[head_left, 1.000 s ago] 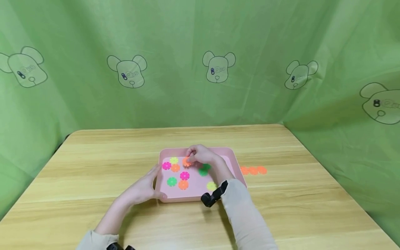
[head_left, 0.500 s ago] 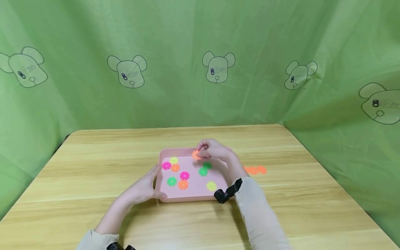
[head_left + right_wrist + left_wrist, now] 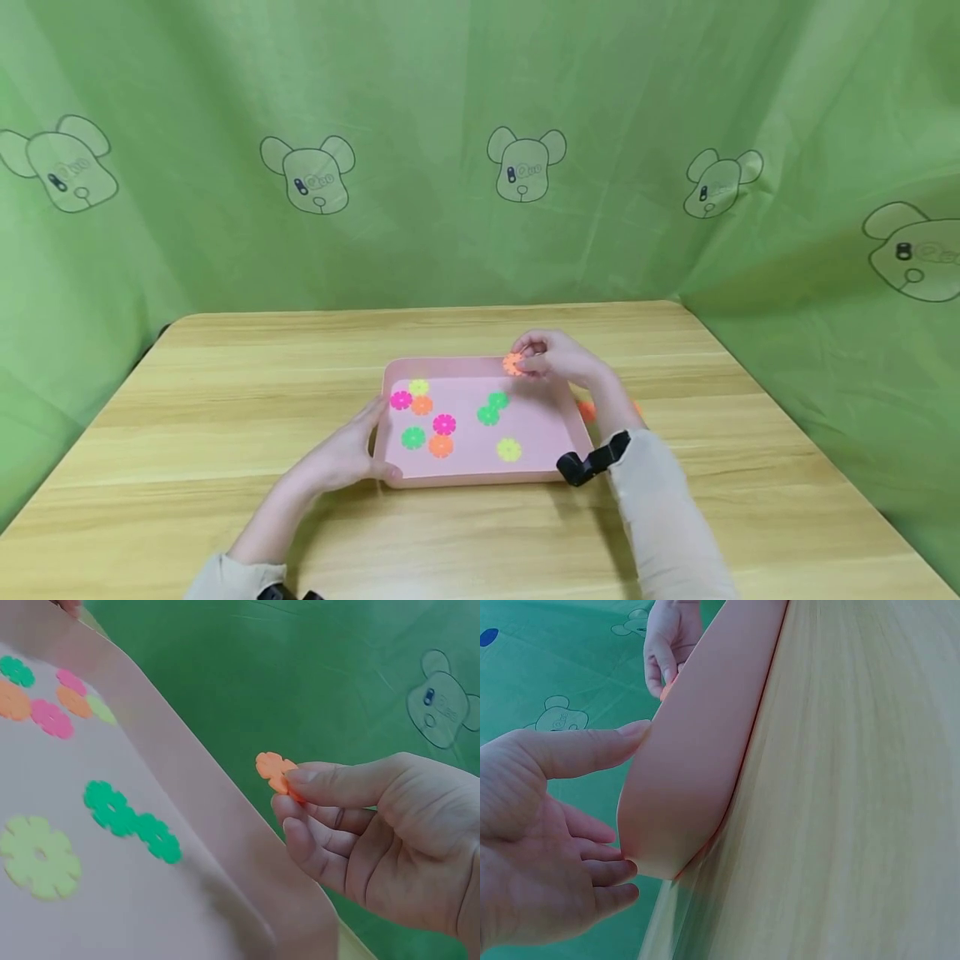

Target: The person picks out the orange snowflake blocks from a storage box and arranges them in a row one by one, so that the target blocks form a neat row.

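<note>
My right hand (image 3: 558,358) pinches an orange snowflake building disc (image 3: 271,766) between thumb and fingers, over the far right rim of the pink tray (image 3: 465,481). My left hand (image 3: 341,454) rests against the tray's left end, thumb at the near corner and the other fingers relaxed along the side wall. Inside the tray lie yellow, pink, orange and green discs, mostly toward the left. Two green discs (image 3: 112,808) touch each other near the middle, and a yellow disc (image 3: 40,856) lies near the front.
On the wooden table (image 3: 225,400), right of the tray, orange discs (image 3: 587,410) lie partly hidden behind my right forearm. A green curtain (image 3: 420,250) printed with bear heads hangs round the table's back and sides.
My right hand has lifted the orange disc from the tray's back area and moved right with it to the far right rim. My left hand has stayed at the tray's left end.
</note>
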Available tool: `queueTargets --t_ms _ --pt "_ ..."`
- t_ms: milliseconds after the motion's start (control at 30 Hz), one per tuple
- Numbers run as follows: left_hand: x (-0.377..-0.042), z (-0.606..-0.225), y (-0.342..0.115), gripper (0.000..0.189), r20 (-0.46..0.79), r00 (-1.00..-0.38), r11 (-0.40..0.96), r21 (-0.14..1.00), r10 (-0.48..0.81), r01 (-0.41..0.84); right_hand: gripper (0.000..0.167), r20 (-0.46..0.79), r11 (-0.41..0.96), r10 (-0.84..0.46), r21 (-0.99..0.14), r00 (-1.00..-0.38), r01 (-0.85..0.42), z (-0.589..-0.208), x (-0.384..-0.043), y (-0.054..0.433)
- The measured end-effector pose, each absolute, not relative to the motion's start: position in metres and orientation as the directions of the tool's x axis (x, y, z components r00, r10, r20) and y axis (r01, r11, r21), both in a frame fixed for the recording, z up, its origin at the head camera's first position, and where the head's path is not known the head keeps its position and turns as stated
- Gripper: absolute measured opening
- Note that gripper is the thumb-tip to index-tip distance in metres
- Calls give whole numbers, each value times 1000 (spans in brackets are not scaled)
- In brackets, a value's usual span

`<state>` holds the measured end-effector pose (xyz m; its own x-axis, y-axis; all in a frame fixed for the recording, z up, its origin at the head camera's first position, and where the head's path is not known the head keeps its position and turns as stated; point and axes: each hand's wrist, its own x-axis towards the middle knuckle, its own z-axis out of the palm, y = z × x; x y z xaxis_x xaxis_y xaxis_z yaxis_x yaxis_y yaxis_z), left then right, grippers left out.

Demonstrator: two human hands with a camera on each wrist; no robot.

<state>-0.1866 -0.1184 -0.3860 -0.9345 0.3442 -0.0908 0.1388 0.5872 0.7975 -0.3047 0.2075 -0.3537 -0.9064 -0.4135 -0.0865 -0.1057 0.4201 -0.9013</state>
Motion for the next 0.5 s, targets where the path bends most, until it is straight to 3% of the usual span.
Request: queueTargets --t_ms 500 --pt "-186 -386 -118 103 -85 -937 591 794 339 141 36 -93 320 -366 -947 -926 -31 -356 -298 270"
